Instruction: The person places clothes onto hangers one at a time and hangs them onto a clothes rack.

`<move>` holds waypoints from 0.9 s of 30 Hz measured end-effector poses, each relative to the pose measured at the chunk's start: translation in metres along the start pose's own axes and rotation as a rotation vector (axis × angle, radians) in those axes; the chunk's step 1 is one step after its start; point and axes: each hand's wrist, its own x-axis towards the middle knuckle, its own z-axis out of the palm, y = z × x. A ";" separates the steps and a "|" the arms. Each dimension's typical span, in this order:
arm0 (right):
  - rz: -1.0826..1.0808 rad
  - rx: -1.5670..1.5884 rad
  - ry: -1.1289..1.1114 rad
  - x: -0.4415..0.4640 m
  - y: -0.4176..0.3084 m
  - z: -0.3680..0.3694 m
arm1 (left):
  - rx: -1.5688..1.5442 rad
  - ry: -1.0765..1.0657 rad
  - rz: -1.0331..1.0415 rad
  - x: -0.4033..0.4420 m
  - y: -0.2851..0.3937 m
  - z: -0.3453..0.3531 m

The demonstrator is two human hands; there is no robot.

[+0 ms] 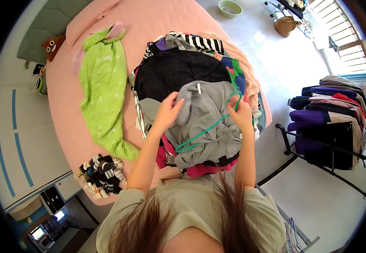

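A grey garment point(210, 109) with a small white tag lies crumpled on top of a pile of clothes in front of me. My left hand point(168, 111) is at its left edge, with thumb and fingers closed on the cloth. A thin green clothes hanger point(204, 132) slants across the garment, and its lower left end rests on the grey fabric. My right hand point(240, 114) is closed round the hanger near its upper right end. Beneath the grey garment are a black garment point(183, 69), a black-and-white striped one point(202, 42) and bright pink cloth point(208, 169).
The pile sits on a bed with a pink sheet point(149, 19). Left of it lie a light green blanket point(102, 88) and a heap of socks point(102, 173). A rack of hanging clothes point(330, 122) stands at right. A green basin point(230, 8) is on the floor.
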 end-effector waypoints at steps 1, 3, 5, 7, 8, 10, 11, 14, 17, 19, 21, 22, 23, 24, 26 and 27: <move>-0.009 0.019 -0.066 -0.007 -0.010 -0.003 | -0.094 -0.061 0.042 -0.006 0.009 0.011; -0.042 0.056 -0.147 -0.019 -0.035 -0.009 | -0.292 -0.183 -0.247 -0.028 0.039 0.023; -0.087 0.095 -0.182 -0.032 -0.062 -0.013 | -0.316 -0.274 -0.260 -0.043 0.042 0.033; -0.150 0.141 -0.157 -0.050 -0.086 -0.012 | -0.455 -0.318 -0.296 -0.062 0.046 0.044; -0.150 0.114 -0.137 -0.061 -0.087 -0.007 | -0.421 -0.323 -0.297 -0.074 0.049 0.052; -0.189 0.014 -0.099 -0.079 -0.098 -0.008 | -0.472 -0.406 -0.291 -0.090 0.047 0.050; -0.209 -0.036 -0.079 -0.088 -0.103 -0.009 | -0.497 -0.449 -0.287 -0.097 0.043 0.047; -0.231 0.031 -0.037 -0.120 -0.112 -0.010 | -0.444 -0.460 -0.318 -0.123 0.055 0.033; -0.239 0.082 -0.051 -0.157 -0.133 -0.012 | -0.128 -0.381 -0.082 -0.148 0.055 0.031; -0.214 0.061 -0.140 -0.185 -0.152 -0.015 | 0.512 -0.314 0.227 -0.166 0.065 0.025; -0.252 0.126 -0.077 -0.215 -0.168 -0.007 | 0.596 -0.379 0.522 -0.183 0.063 0.020; -0.219 0.076 -0.077 -0.229 -0.174 -0.006 | 0.572 -0.381 0.682 -0.189 0.054 0.018; -0.183 0.027 -0.079 -0.244 -0.181 -0.004 | 0.540 -0.382 0.839 -0.196 0.048 0.016; -0.182 0.015 -0.039 -0.259 -0.188 -0.004 | 0.543 -0.402 0.852 -0.201 0.046 0.013; -0.180 -0.008 0.036 -0.288 -0.205 -0.007 | 0.614 -0.422 0.973 -0.208 0.033 0.009; -0.164 -0.002 0.054 -0.303 -0.210 -0.008 | 0.648 -0.433 1.031 -0.213 0.028 0.008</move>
